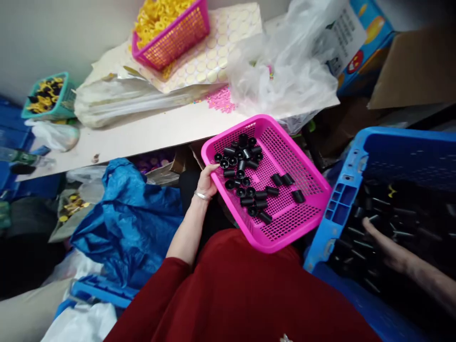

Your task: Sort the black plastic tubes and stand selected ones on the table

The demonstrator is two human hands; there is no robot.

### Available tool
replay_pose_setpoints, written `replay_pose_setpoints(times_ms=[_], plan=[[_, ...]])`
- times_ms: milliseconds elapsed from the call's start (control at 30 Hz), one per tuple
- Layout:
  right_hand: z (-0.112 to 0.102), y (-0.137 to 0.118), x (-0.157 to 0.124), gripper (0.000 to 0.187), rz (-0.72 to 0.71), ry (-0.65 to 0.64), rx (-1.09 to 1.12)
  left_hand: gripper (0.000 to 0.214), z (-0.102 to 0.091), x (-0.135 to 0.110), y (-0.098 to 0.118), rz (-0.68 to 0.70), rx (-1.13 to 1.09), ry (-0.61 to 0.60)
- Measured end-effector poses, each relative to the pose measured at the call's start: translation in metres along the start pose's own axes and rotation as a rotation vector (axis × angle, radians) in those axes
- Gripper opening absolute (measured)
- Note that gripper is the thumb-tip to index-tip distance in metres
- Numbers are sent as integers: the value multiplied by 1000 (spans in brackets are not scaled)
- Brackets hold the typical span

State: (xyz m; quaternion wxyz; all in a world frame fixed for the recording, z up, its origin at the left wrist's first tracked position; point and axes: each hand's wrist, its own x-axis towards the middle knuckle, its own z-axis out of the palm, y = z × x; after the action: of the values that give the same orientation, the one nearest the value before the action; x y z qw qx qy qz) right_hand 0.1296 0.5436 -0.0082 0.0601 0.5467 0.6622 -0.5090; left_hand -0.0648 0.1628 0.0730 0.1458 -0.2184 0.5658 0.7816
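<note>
My left hand (207, 181), with a bracelet at the wrist, grips the near-left rim of a pink plastic basket (295, 164). The basket is tilted in front of my body, and black plastic cylinders (261, 195) lie in it, mostly toward its left side. Some stand on end and show hollow insides. My right hand (390, 249) is down inside a large blue crate (342, 190), among many more black cylinders (402, 233). One of its digits stretches out over them, apart from the rest; the other fingers are partly lost in the dark.
Behind is a white tabletop (149, 135) with a pink basket of yellow pieces (171, 38), small pink bits (221, 99) and clear plastic bags (281, 71). A teal basket (50, 97) stands at left. Blue sheeting (131, 223) lies left of me; a cardboard box (413, 66) is at right.
</note>
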Motion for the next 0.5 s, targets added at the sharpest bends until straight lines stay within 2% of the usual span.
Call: replay_pose_setpoints(times_ms=[100,233,367,500], plan=[[5,6,9,50,225,-168,-41,14,0,1,-2,-60,-124,-6],[3,16,32,46,252,-270,-93,15,-2,2,-3,-115,-269,-28],[-3,31,50,45,290,-409,-88,18,-2,1,-3,-128,-319,-53],[-3,36,65,27,357,-456,-6,13,1,-1,-3,-142,-319,-44]])
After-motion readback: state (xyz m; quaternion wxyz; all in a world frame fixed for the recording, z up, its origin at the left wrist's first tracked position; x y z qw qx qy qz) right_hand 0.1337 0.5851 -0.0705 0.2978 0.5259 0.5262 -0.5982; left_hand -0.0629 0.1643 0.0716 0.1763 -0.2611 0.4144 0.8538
